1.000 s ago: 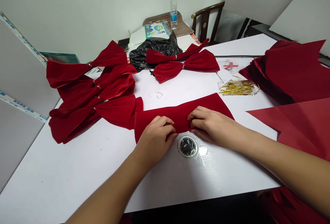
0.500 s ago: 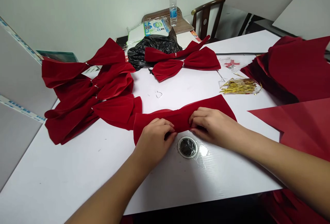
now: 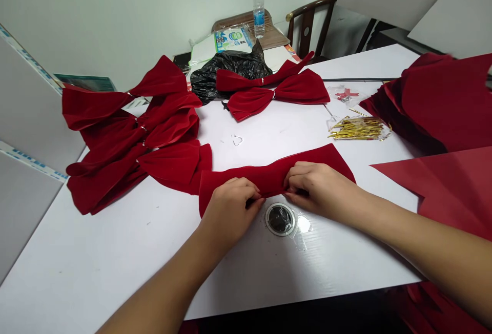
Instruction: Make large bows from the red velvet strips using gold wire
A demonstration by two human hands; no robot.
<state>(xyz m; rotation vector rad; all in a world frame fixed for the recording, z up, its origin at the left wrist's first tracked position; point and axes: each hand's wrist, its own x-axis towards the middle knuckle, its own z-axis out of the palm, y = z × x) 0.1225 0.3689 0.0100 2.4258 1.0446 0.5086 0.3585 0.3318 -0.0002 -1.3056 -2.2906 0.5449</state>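
- far left on the white table (image 3: 115,262) there's a heap of red bows (image 3: 169,165), and its near right corner sits right up against the strip's left end, can't tell if they actually touch
- left hand (image 3: 228,208) is on the near side of the red strip (image 3: 271,176), left of its middle, fingers curled over with the thumb below, so it looks like a pinch on the near edge
- the strip itself is right in front of the person, long axis running side to side, with the right end angled a bit farther away. its near edge is toward the body, so both hands come at it from the near side
- fingertips are near each other but apart, with a short bit of fabric between them around mid-strip. neither hand is clearly nearer the middle imo, it's pretty much even
- the round black insert (image 3: 281,220) in the tabletop is just on the near side of that gap
- right hand (image 3: 317,185) mirrors the left, fingers bent and thumb under, pinching the near edge as far as I can tell (fingers hide the exact grip)
- packet of gold ties (image 3: 359,129) lies beyond the strip's right end, so the right hand's the nearer one
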